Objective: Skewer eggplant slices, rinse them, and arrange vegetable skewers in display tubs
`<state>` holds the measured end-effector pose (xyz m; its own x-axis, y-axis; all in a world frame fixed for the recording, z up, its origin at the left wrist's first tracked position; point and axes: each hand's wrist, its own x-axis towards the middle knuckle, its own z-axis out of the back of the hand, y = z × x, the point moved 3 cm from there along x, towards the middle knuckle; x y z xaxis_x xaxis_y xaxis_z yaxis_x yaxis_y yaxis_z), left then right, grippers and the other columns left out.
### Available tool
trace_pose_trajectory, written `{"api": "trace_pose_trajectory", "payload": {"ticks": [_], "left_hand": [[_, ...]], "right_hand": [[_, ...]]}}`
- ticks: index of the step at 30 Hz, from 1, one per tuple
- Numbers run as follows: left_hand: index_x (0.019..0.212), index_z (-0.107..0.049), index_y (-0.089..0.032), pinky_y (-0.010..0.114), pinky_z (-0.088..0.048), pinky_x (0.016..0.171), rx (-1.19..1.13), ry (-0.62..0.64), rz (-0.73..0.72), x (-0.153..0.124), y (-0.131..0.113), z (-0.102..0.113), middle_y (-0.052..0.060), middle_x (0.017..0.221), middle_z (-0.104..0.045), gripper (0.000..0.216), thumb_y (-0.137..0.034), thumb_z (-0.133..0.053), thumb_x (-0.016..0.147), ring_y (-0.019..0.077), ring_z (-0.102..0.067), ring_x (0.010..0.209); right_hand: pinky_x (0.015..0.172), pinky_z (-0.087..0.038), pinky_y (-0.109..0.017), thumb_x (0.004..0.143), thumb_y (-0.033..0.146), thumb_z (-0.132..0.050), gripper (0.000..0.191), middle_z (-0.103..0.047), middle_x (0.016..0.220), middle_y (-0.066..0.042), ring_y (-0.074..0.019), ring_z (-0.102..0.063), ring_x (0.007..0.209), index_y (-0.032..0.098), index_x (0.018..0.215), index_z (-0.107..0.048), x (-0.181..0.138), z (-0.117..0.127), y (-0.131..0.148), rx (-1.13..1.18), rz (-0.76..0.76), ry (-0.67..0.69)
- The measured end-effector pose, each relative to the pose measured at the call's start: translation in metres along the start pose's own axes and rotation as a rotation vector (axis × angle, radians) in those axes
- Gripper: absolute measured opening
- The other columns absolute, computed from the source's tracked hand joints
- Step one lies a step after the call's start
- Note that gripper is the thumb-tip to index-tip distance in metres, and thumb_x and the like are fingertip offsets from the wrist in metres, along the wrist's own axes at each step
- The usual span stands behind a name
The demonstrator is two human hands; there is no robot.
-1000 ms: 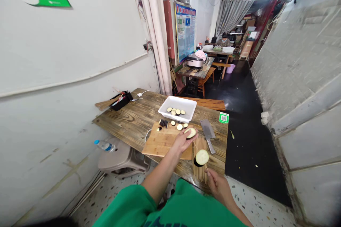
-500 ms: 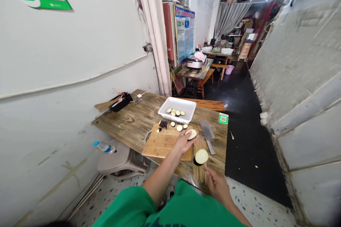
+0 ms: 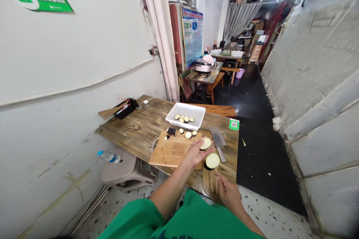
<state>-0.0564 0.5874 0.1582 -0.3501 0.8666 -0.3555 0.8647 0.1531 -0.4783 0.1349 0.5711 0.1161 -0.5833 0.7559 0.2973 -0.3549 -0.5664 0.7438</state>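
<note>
My left hand pinches a pale eggplant slice over the right edge of the wooden cutting board. My right hand grips a thin bamboo skewer with a larger eggplant slice speared on its tip. The two slices sit close together, just apart. Beneath them lies a bundle of bamboo skewers on the wooden table. Small eggplant slices and dark peel pieces rest at the board's far edge.
A white tray holding several eggplant slices stands behind the board. A cleaver lies to the right, near a green QR sticker. A black holder sits by the wall. A stool with a water bottle is lower left.
My left hand carried its eggplant slice rightward off the board toward the skewer. My right hand raised the skewered slice slightly to meet it.
</note>
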Motion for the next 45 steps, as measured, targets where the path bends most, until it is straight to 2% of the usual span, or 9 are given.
{"api": "trace_pose_trajectory", "payload": {"ticks": [4,7,12,16,22,29,37,42,45], "left_hand": [[0.099,-0.062,-0.009,0.052,-0.053,0.094,-0.090,-0.036,-0.004,-0.001,0.000,-0.002,0.015,0.102,-0.069,0.023,-0.031,-0.057,0.091,0.0277,-0.067,0.099],[0.097,-0.062,-0.011,0.048,-0.053,0.094,-0.066,-0.027,-0.044,0.000,-0.001,-0.003,0.014,0.101,-0.070,0.020,-0.029,-0.061,0.088,0.0261,-0.067,0.099],[0.093,-0.063,-0.013,0.043,-0.054,0.091,0.033,-0.009,-0.091,-0.001,-0.002,-0.002,0.013,0.099,-0.070,0.025,-0.028,-0.073,0.077,0.0256,-0.067,0.097],[0.091,-0.064,-0.013,0.043,-0.056,0.087,0.077,-0.005,-0.121,-0.007,-0.005,-0.006,0.014,0.098,-0.071,0.029,-0.030,-0.077,0.072,0.0272,-0.067,0.096],[0.090,-0.064,-0.014,0.047,-0.054,0.091,0.115,-0.009,-0.192,-0.013,-0.006,-0.011,0.013,0.098,-0.070,0.027,-0.033,-0.075,0.074,0.0272,-0.067,0.098],[0.090,-0.064,-0.012,0.048,-0.055,0.089,0.112,-0.055,-0.226,-0.013,-0.006,-0.011,0.013,0.095,-0.071,0.025,-0.029,-0.073,0.076,0.0259,-0.068,0.092],[0.089,-0.067,-0.011,0.042,-0.056,0.085,0.152,-0.154,-0.219,-0.015,0.011,-0.002,0.012,0.082,-0.072,0.028,-0.031,-0.077,0.072,0.0274,-0.069,0.093],[0.091,-0.067,-0.012,0.040,-0.056,0.085,0.159,-0.087,-0.172,-0.015,0.011,0.000,0.012,0.089,-0.073,0.029,-0.032,-0.077,0.071,0.0270,-0.068,0.094],[0.091,-0.067,-0.012,0.039,-0.056,0.084,0.155,-0.118,-0.153,-0.013,0.013,0.008,0.012,0.087,-0.073,0.026,-0.029,-0.075,0.072,0.0260,-0.069,0.091]], "right_hand": [[0.065,-0.058,-0.025,0.098,0.040,-0.034,0.049,-0.076,0.081,-0.012,-0.0183,-0.072,0.063,0.013,0.108,-0.073,-0.001,0.000,0.001,-0.011,0.019,-0.016],[0.069,-0.059,-0.026,0.099,0.043,-0.032,0.051,-0.075,0.077,-0.012,-0.0193,-0.073,0.066,0.013,0.108,-0.073,-0.002,0.000,0.000,-0.029,0.039,-0.023],[0.070,-0.060,-0.027,0.098,0.044,-0.034,0.050,-0.076,0.090,-0.013,-0.0210,-0.074,0.076,0.014,0.110,-0.073,0.000,0.003,0.002,-0.023,0.069,0.053],[0.068,-0.060,-0.028,0.098,0.043,-0.032,0.052,-0.076,0.080,-0.013,-0.0206,-0.073,0.065,0.012,0.107,-0.073,0.002,0.007,0.011,-0.013,0.069,0.000],[0.065,-0.060,-0.026,0.098,0.041,-0.033,0.050,-0.076,0.082,-0.014,-0.0207,-0.074,0.067,0.011,0.104,-0.074,0.005,0.007,0.022,-0.027,0.093,-0.017],[0.063,-0.060,-0.026,0.098,0.038,-0.032,0.050,-0.076,0.081,-0.014,-0.0209,-0.074,0.066,0.010,0.104,-0.073,0.005,0.005,0.023,-0.051,0.085,-0.023],[0.063,-0.059,-0.026,0.098,0.043,-0.032,0.052,-0.076,0.082,-0.014,-0.0208,-0.073,0.065,0.012,0.105,-0.074,0.008,0.005,0.024,-0.090,0.058,-0.060],[0.064,-0.059,-0.025,0.098,0.044,-0.030,0.055,-0.076,0.087,-0.015,-0.0217,-0.074,0.071,0.010,0.103,-0.074,0.007,0.003,0.023,-0.075,0.062,-0.040],[0.063,-0.059,-0.025,0.098,0.047,-0.031,0.057,-0.076,0.081,-0.015,-0.0211,-0.074,0.066,0.010,0.101,-0.075,0.007,0.000,0.020,-0.063,0.023,-0.011]]}}
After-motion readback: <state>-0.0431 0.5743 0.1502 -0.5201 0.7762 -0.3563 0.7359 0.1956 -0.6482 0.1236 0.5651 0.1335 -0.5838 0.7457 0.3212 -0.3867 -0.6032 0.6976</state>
